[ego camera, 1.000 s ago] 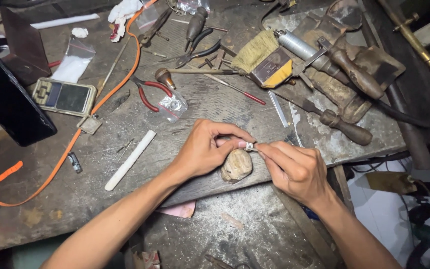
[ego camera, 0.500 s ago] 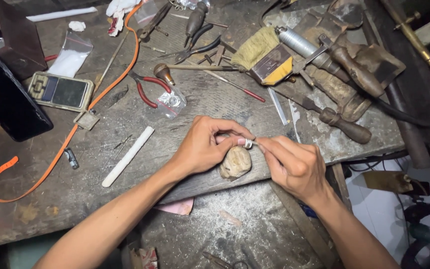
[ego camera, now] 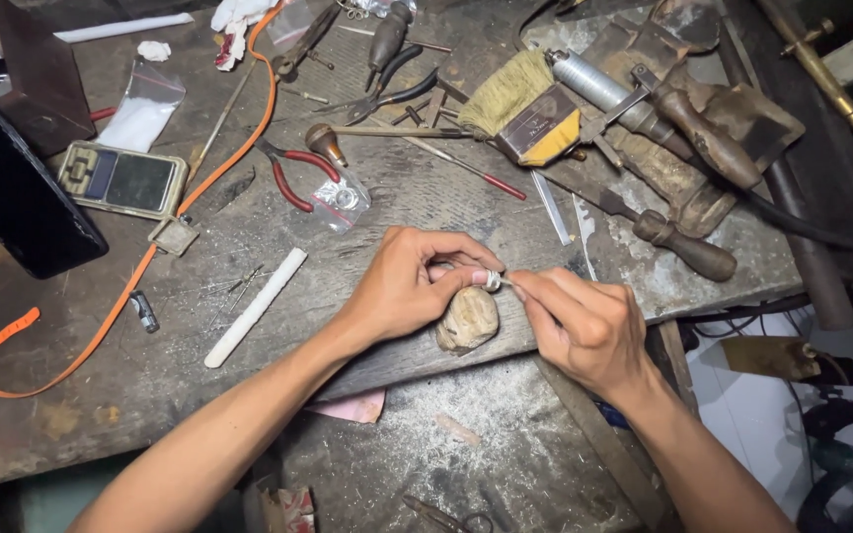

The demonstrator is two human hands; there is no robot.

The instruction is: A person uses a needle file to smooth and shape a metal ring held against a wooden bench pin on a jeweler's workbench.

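Observation:
My left hand [ego camera: 409, 289] pinches a small silver ring [ego camera: 492, 279] between thumb and fingers, just above a worn wooden bench peg [ego camera: 468, 318] at the front edge of the workbench [ego camera: 249, 375]. My right hand [ego camera: 584, 326] is closed around a thin tool whose tip meets the ring from the right; most of the tool is hidden in the fist. Both hands touch at the ring.
Red-handled pliers [ego camera: 283, 173], a small plastic bag holding a ring [ego camera: 341, 201], a white stick [ego camera: 254, 307], a pocket scale [ego camera: 122, 179], an orange strap [ego camera: 130, 286], a brush [ego camera: 520, 109], files and wooden-handled tools [ego camera: 683, 242] lie on the bench. A dark phone [ego camera: 12, 197] leans at the left.
The hands stay together at the ring over the peg; only slight finger shifts and a small camera move show.

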